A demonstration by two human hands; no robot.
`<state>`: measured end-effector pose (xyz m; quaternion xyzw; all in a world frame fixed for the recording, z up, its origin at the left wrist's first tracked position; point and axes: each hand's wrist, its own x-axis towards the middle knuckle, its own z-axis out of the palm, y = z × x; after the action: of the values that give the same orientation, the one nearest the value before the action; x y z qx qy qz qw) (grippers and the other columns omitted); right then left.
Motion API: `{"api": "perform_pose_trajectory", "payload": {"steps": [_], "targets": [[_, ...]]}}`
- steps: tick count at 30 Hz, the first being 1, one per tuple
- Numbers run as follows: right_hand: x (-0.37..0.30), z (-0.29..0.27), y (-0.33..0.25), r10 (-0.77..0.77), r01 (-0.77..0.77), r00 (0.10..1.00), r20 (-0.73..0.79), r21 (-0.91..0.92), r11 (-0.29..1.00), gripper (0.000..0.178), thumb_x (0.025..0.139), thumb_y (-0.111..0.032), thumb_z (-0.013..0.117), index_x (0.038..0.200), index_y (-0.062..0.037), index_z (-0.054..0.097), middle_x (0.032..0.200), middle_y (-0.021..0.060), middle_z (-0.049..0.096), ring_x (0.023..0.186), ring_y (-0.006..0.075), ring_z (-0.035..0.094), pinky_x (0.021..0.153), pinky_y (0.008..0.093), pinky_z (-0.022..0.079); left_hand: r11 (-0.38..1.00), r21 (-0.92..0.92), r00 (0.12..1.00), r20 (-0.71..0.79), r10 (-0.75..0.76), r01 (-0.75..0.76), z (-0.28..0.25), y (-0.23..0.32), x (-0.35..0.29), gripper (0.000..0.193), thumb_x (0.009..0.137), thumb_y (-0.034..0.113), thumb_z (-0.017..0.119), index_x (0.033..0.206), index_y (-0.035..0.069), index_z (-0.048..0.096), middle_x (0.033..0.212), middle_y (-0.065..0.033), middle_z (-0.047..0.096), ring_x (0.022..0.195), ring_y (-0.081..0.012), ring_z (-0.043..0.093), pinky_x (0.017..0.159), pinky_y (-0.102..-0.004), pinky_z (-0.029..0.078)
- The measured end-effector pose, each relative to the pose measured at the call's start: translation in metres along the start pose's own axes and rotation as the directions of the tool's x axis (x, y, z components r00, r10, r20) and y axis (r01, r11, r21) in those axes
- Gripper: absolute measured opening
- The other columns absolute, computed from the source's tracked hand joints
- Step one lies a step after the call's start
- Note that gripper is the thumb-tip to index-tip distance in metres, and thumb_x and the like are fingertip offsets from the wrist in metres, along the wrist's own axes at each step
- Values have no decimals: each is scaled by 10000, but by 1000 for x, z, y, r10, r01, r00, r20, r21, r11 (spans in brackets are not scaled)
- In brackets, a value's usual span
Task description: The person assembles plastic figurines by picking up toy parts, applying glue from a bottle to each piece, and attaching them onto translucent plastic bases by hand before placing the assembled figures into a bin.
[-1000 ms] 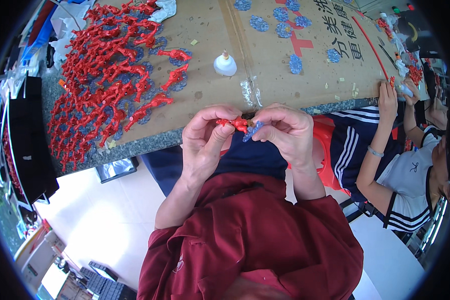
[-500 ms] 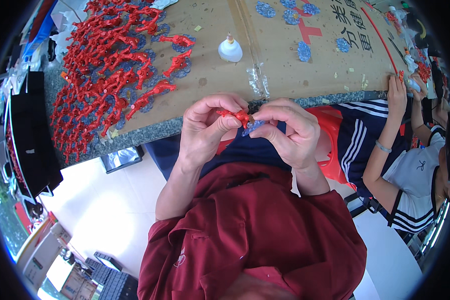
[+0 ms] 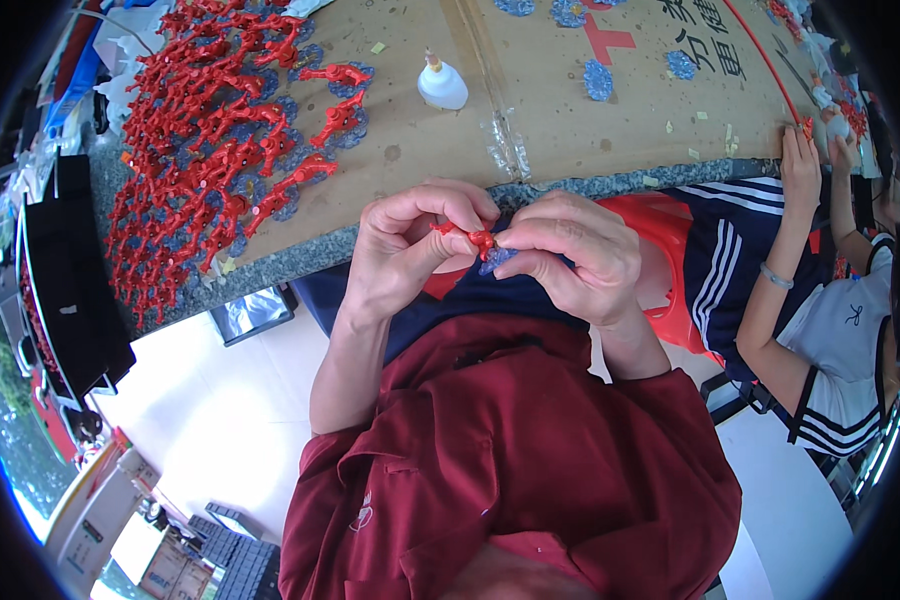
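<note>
Just off the table's near edge, my left hand (image 3: 410, 240) pinches a small red figurine (image 3: 482, 240) between thumb and fingertips. My right hand (image 3: 575, 250) grips a clear bluish base (image 3: 496, 260) right under the figurine, the two pieces touching. Fingers hide much of both pieces, so I cannot tell whether they are joined. Beyond my hands stands a white squeeze bottle (image 3: 442, 86) with a narrow tip. To the left, a crowd of red figurines on bluish bases (image 3: 240, 155) covers the table's end.
Several loose bluish bases (image 3: 598, 80) lie on the cardboard-covered tabletop (image 3: 410, 150). A co-worker's hands (image 3: 802, 165) are at the right, near a red strip (image 3: 765, 55). A black box-like object (image 3: 75, 270) stands beyond the table's left end. Below the edge is a dark tray (image 3: 253, 312).
The view has shifted slightly, so the table's contents appear a little higher and further left. Both hands keep hold of the figurine and base, which have tilted slightly.
</note>
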<state>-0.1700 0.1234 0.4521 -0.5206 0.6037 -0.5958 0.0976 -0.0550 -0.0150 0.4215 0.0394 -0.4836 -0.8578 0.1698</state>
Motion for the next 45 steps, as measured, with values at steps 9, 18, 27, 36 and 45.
{"api": "perform_pose_trajectory", "payload": {"steps": [9, 18, 27, 36, 45], "targets": [[-1, -1, 13, 115, -113, 993, -9, 113, 987, 205, 641, -11, 713, 831, -20, 636, 748, 70, 622, 645, 165, 606, 560, 254, 464, 997, 81, 989, -149, 18, -6, 18, 7, -1, 113, 782, -35, 618, 893, -31, 601, 940, -110, 588, 671, -73, 535, 497, -186, 420], [0, 4, 24, 103, -98, 995, -8, 258, 961, 161, 669, 36, 674, 820, 0, 632, 765, 82, 621, 659, 144, 607, 580, 240, 470, 975, 222, 974, -215, 71, -22, 22, 12, -3, 114, 791, -22, 617, 904, -24, 602, 898, -66, 595, 586, -40, 495, 455, -178, 377], [3, 14, 25, 158, -155, 987, 16, 302, 941, 161, 677, 18, 681, 828, -6, 632, 770, 80, 621, 633, 131, 596, 579, 232, 466, 973, 229, 970, -231, 80, -25, 13, 18, -8, 141, 769, -27, 632, 907, -20, 610, 930, -90, 604, 862, -129, 574, 781, -255, 463], [11, 26, 23, 140, -148, 989, 49, 372, 917, 162, 684, 19, 680, 836, 1, 626, 788, 91, 620, 667, 144, 601, 590, 236, 470, 975, 220, 950, -306, 58, 11, 10, 28, -15, 174, 746, 32, 678, 895, -12, 601, 899, -98, 596, 848, -156, 572, 790, -291, 460], [17, 32, 18, 118, -172, 977, 177, 333, 927, 217, 673, 22, 689, 877, -10, 620, 816, 99, 625, 692, 143, 598, 606, 241, 469, 974, 225, 949, -310, 50, 22, 8, 47, -28, 151, 800, -23, 600, 950, -2, 595, 951, -64, 587, 847, -113, 565, 759, -242, 465]]}}
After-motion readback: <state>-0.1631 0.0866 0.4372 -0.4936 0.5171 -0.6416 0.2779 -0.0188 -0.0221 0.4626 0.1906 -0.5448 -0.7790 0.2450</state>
